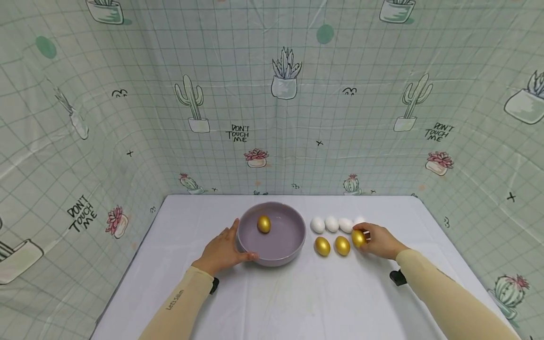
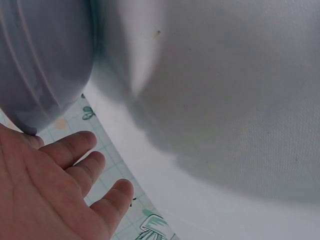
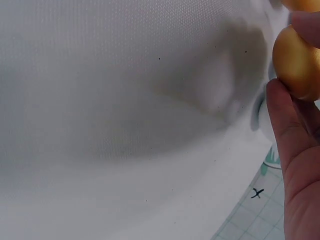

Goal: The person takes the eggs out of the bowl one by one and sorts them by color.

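A mauve bowl [image 1: 276,260] stands on the table with one golden egg [image 1: 264,224] inside. My left hand [image 1: 222,250] rests against the bowl's left side, thumb at the near rim and fingers spread. In the left wrist view several of its fingers [image 2: 70,150] extend straight, apart from the bowl wall. On the right, my right hand [image 1: 380,240] pinches another golden egg [image 1: 359,239] between thumb and fingers; the right wrist view shows this golden egg [image 3: 295,62] up close. Two more golden eggs lie to its left, one [image 1: 342,245] nearer than the other [image 1: 322,246].
Behind the golden eggs several white eggs [image 1: 332,224] form a row, the rightmost partly hidden by my right hand. A white cloth covers the table [image 1: 297,302]. Printed curtains [image 1: 280,141] with cacti hang around the back and sides.
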The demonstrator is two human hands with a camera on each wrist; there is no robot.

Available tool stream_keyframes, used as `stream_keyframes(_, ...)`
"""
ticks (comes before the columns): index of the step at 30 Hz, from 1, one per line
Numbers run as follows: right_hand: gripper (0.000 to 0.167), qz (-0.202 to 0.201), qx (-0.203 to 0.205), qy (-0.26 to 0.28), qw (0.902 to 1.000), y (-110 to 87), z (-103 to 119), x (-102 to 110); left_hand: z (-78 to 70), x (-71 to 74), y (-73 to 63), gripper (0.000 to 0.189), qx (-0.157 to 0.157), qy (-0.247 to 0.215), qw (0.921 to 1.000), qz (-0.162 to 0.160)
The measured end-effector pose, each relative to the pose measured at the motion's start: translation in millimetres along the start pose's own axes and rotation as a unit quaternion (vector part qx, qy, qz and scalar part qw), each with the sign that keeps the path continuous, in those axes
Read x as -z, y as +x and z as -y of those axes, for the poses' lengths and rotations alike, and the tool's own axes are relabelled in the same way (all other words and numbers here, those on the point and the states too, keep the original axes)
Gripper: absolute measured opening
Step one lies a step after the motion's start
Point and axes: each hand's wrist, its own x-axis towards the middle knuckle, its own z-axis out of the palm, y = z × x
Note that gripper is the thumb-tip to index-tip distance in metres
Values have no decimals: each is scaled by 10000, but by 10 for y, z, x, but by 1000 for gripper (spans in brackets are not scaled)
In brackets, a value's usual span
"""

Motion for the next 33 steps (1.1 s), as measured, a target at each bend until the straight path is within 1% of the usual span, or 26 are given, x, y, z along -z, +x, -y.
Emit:
stream_keyframes(7,56,49,-39,-24,10000,-20,-1,-33,-14,10,-9,130,-16,12,10000,-3)
stream_keyframes(15,56,82,-39,-5,10000,2,-53,-75,-29,24,-16,129,-5,-2,10000,-3)
stream_keyframes(24,56,43,121,-112,9999,6,-69,-94,0,2,3,130,52,12,10000,43)
stream_keyframes(33,60,36,135,-134,9998,18,-94,-105,14,-8,3,131,112,39,9999,90)
